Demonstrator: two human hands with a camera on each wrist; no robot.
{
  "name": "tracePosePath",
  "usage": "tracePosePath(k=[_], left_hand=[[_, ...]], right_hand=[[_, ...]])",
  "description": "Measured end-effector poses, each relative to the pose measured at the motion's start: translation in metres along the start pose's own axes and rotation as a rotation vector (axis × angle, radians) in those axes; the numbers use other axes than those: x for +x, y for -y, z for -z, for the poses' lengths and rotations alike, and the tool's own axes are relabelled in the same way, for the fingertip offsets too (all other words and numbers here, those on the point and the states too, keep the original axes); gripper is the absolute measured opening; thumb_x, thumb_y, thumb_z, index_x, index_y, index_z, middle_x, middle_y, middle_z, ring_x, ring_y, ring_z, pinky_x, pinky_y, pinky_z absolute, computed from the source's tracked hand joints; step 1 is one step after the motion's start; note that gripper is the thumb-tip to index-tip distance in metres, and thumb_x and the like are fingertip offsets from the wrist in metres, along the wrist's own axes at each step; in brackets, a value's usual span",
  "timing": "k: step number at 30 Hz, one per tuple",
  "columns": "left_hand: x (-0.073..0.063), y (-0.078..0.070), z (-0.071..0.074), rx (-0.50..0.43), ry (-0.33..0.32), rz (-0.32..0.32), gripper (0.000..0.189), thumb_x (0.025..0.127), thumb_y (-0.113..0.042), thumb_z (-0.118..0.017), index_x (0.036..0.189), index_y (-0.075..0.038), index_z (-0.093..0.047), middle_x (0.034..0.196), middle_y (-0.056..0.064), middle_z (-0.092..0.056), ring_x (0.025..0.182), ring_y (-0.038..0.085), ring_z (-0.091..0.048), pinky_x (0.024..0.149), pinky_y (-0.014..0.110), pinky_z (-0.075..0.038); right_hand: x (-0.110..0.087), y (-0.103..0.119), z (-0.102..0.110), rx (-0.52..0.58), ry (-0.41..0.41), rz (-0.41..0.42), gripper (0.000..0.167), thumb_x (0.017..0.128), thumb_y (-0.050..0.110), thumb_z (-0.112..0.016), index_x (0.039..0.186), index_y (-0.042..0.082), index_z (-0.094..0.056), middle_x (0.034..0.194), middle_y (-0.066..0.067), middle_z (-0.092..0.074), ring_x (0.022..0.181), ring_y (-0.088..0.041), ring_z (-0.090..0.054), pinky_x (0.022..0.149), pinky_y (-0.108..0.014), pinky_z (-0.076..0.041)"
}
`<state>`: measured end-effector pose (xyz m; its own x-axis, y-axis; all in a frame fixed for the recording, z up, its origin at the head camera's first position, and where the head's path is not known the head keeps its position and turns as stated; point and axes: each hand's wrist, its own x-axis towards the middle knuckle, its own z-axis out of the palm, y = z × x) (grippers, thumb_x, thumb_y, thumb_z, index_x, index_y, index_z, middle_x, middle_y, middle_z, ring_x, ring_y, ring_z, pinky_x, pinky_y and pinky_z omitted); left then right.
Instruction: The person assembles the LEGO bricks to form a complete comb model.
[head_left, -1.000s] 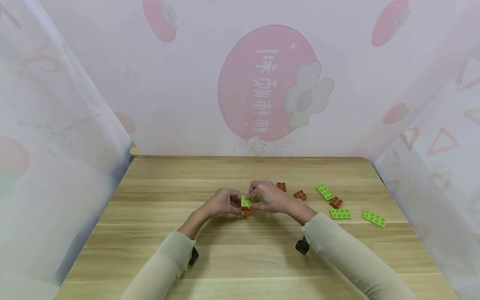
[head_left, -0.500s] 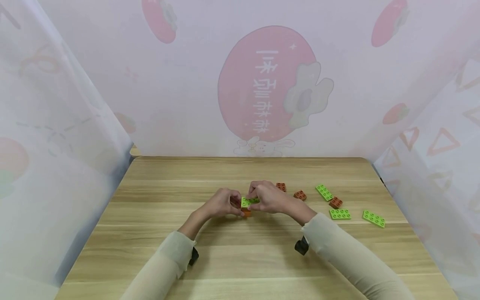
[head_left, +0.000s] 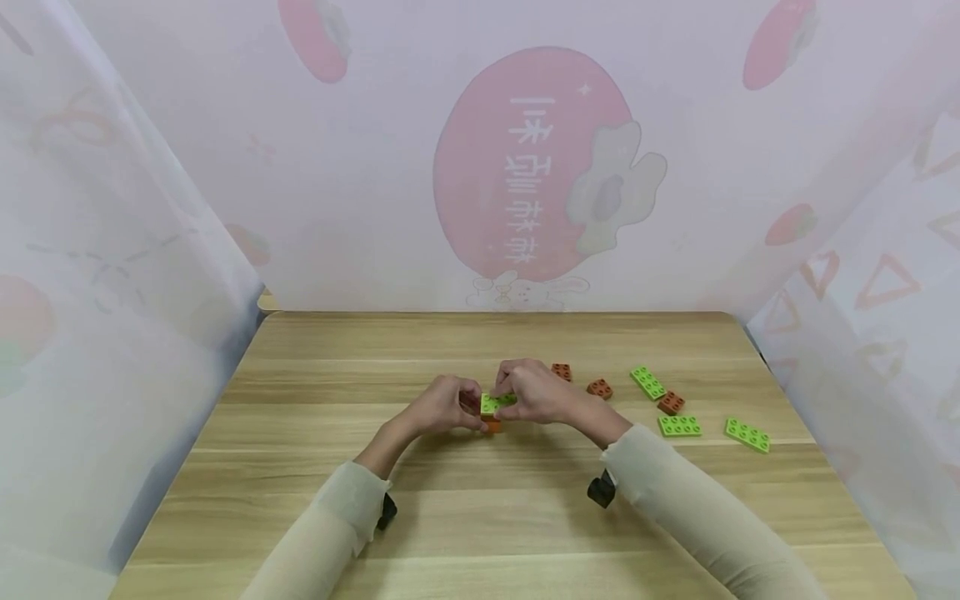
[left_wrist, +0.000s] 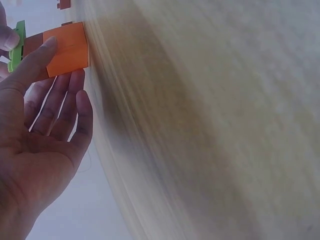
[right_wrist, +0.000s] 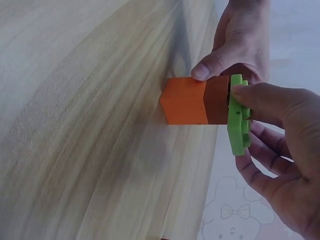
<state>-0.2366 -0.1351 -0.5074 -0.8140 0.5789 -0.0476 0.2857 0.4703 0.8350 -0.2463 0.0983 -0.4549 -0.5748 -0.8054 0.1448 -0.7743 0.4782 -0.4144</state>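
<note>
A small stack stands on the table in front of me: an orange block (right_wrist: 185, 102) at the bottom and a brown brick (right_wrist: 216, 102) on it. A light green studded building plate (right_wrist: 235, 131) lies on top, a thin dark gap showing at one edge, and overhangs the brick to one side. My left hand (head_left: 441, 405) holds the orange and brown bricks from the left, thumb on the near side and fingers behind. My right hand (head_left: 538, 392) pinches the green plate, thumb at its near edge; its other fingertips are partly hidden.
To the right lie loose green plates, one at the back (head_left: 648, 382), one nearer (head_left: 680, 426) and one farther right (head_left: 747, 435). Brown bricks (head_left: 599, 389) lie among and left of them, one (head_left: 561, 372) partly behind my right hand. Printed curtains (head_left: 360, 208) stand round the table.
</note>
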Motion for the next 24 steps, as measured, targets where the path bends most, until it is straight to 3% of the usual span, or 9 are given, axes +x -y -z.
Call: tracePosePath(k=[24], left_hand=[[0.0024,0.0031,0.0012,0.014,0.003,-0.008,0.023,0.084,-0.01,-0.092,0.096,-0.009,-0.072,0.097,-0.001,-0.077,0.092,0.013,-0.075,0.084,0.028,-0.062]], right_hand=[[0.0037,-0.0005,0.0008,0.089,0.056,-0.111,0.032,0.087,0.016,-0.09,0.116,0.003,-0.08,0.1,-0.001,-0.069,0.08,-0.007,-0.061,0.067,-0.02,-0.052]])
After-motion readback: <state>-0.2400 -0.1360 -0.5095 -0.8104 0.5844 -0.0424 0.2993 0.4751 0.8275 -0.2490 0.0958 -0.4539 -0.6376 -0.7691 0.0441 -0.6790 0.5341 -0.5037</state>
